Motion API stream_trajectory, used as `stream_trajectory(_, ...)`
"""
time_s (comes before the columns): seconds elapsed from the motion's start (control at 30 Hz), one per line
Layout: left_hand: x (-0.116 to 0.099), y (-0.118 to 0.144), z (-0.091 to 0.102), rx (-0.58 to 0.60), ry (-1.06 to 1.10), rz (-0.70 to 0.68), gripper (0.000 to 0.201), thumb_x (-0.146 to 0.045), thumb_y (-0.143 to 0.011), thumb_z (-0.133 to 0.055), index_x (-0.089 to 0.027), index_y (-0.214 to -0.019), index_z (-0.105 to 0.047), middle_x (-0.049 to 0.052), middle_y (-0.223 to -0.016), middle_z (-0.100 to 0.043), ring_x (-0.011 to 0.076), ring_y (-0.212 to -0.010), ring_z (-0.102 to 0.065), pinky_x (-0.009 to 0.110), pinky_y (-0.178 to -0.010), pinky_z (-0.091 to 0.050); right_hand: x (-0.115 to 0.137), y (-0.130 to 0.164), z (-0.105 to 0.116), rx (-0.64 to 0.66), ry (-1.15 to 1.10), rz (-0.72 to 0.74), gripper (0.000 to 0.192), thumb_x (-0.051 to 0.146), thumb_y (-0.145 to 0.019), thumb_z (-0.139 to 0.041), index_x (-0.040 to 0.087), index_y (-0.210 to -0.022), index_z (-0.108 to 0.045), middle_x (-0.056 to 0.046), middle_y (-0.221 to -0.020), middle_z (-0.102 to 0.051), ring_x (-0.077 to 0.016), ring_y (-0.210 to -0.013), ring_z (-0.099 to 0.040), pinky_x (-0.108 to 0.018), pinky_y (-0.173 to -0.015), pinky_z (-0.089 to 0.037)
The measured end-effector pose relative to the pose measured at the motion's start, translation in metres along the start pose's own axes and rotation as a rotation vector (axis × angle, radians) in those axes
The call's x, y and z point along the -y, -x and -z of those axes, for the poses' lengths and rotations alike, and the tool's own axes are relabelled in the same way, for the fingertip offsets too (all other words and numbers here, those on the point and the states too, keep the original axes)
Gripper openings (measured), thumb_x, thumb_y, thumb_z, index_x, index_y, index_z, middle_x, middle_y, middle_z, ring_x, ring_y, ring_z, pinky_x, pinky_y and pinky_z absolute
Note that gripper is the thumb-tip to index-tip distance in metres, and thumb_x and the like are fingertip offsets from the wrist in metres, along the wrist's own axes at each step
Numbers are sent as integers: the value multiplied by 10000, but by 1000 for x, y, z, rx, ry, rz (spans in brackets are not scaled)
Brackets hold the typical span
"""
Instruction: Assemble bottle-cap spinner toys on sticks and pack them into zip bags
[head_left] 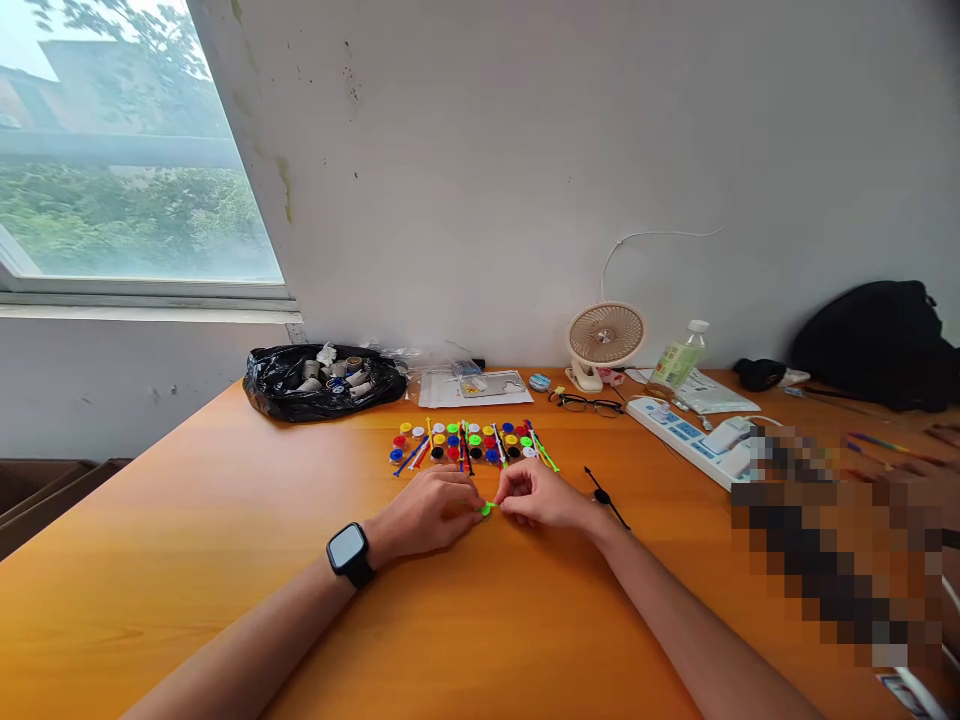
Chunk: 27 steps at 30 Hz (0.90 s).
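Between my two hands, low over the table (420, 640), is a small bright green plastic piece (487, 509) with a round part and a thin strip. My left hand (436, 505), with a black smartwatch (348, 548) on its wrist, pinches it from the left. From the right, the fingertips of my right hand (541, 494) are closed on the thin end. Just beyond lie rows of small coloured round caps (452, 440) with slim arrow-like sticks (414, 455) among them. A black arrow (602, 496) with a round middle lies right of my right hand.
At the back are a black plastic bag (274, 390) holding pipe-like pieces, a clip fan (604, 335), glasses (585, 403) and a bottle (679, 358). A white power strip (686, 440) runs along the right. Beside it, another person's arm is pixelated. A black bag (877, 340) sits far right.
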<state>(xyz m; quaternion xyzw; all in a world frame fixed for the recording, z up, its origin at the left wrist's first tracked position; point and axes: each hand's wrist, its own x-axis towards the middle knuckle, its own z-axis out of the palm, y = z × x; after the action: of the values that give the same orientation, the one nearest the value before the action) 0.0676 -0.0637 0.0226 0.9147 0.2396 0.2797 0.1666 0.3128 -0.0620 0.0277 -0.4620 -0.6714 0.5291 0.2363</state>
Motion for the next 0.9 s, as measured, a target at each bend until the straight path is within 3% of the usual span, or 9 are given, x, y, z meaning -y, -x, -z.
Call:
stream_trajectory(0.27, -4, 2, -3, 24, 14, -11, 100, -252, -958, -635, -225, -937, -729, 61, -1018, -749, 201, -924, -688, 332, -832, -521, 3, 1, 0, 13, 59, 21, 26, 208, -660, -645, 184, -670, -644, 46, -533, -564, -97, -480, -493, -199, -433, -337)
stream_trajectory(0.4, -6, 3, -4, 9, 1, -1, 84, -269, -944, -645, -218, -985, -698, 71, -1014, -737, 218, -951, -670, 350, -850, -520, 5, 6, 5, 12, 143, 39, 84, 262, -757, -692, 189, -798, -695, 34, -548, -581, -124, -496, -532, -221, -464, -373)
stream_trajectory(0.63, -10, 1, 1, -46, -5, -12, 140, -309, -942, -664, -236, -1055, -703, 83, -1094, -726, 242, -1007, -648, 397, -909, -509, 11, 9, 5, -348, 297, 156, 258, 445, -891, -675, 202, -958, -732, -44, -884, -714, -115, -554, -481, -253, -507, -358)
stream_trajectory(0.73, -10, 1, 6, -115, -24, -1, 245, -327, -961, -655, -251, -1192, -680, 86, -1161, -721, 257, -1066, -637, 418, -953, -496, 18, 11, 0, -345, 277, 152, 310, 491, -891, -684, 201, -977, -754, -24, -762, -677, -117, -534, -424, -257, -505, -316)
stream_trajectory(0.83, -6, 2, 11, -246, -76, 56, 267, -300, -997, -613, -256, -1257, -651, 82, -1188, -716, 255, -1095, -625, 447, -1029, -460, 26, 13, -1, -293, 116, 105, 465, 611, -936, -597, 188, -824, -755, 27, -541, -497, -101, -466, -325, -261, -482, -236)
stream_trajectory(0.9, 3, 3, 14, -333, -119, 107, 219, -278, -1024, -571, -250, -1222, -659, 77, -1155, -720, 250, -1078, -622, 452, -1039, -448, 29, 13, 2, -363, 8, 86, 561, 661, -944, -554, 179, -720, -731, 49, -477, -375, -93, -448, -257, -269, -479, -199)
